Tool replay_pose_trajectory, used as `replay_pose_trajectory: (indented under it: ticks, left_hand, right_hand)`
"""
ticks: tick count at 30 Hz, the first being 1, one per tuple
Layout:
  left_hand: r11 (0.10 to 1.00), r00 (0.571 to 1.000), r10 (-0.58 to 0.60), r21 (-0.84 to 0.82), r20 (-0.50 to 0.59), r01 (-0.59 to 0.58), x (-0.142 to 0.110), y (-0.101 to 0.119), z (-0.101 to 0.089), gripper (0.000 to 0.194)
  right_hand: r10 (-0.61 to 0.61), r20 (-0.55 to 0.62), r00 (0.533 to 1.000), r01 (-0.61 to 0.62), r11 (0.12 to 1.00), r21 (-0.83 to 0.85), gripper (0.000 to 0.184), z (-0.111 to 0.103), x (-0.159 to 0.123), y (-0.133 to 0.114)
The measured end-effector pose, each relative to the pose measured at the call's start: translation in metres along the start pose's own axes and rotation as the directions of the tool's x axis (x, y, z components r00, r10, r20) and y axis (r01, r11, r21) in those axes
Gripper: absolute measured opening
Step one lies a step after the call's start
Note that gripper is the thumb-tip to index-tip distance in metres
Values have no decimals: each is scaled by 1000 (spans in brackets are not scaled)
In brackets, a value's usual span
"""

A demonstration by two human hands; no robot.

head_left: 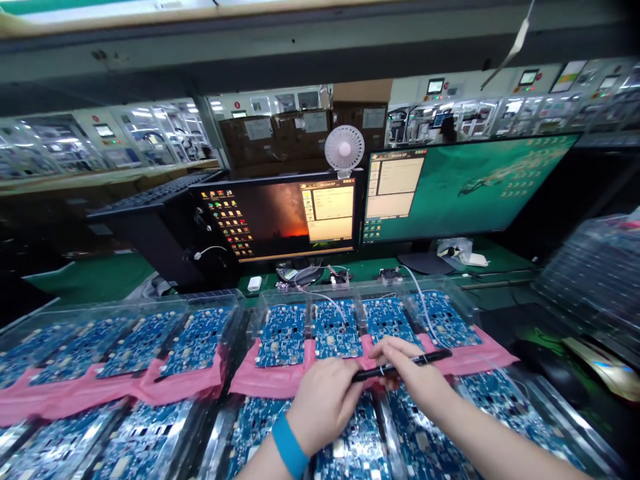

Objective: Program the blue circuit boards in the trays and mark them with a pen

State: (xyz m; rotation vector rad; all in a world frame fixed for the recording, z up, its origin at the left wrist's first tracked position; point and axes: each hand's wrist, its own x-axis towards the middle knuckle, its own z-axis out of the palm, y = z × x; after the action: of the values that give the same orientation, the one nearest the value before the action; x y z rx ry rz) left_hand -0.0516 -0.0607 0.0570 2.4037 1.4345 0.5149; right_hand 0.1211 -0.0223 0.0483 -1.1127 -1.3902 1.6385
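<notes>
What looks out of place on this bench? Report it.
Nothing looks clearly spilled or damaged. Slightly odd: a thin white cable trails onto one far-row blue board and a thicker cable crosses another board, draped over exposed components; possibly deliberate.

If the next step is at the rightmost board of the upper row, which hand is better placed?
Probably the right hand: it is nearer to that board. The left hand is farther left. Which one grips the black stick is unclear.
</notes>
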Motion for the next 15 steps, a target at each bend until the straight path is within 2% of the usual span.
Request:
replay_pose_trajectory:
  ticks: [4,8,11,13,15]
  left_hand:
    - [993,1000,9,-114,-20,-11,-11,20,-4,24]
    - [951,988,-71,-290,137,109,-18,35,3,22]
    - [874,971,-25,-465,239,137,-17,44,5,21]
    - [821,969,50,-562,244,99,-13,52,1,21]
    - [812,965,103,-581,242,59,-5,58,-6,22]
  right_hand:
    - [-69,78,995,58,989,134,33,4,-17,10]
    - [-291,109,951,260,937,235,42,5,-39,30]
    - [-347,45,937,335,926,176,44,1,-56,40]
    - [-321,-30,947,322,943,78,45,-4,-65,40]
    - [-280,-61,958,279,960,-23,45,-10,-69,36]
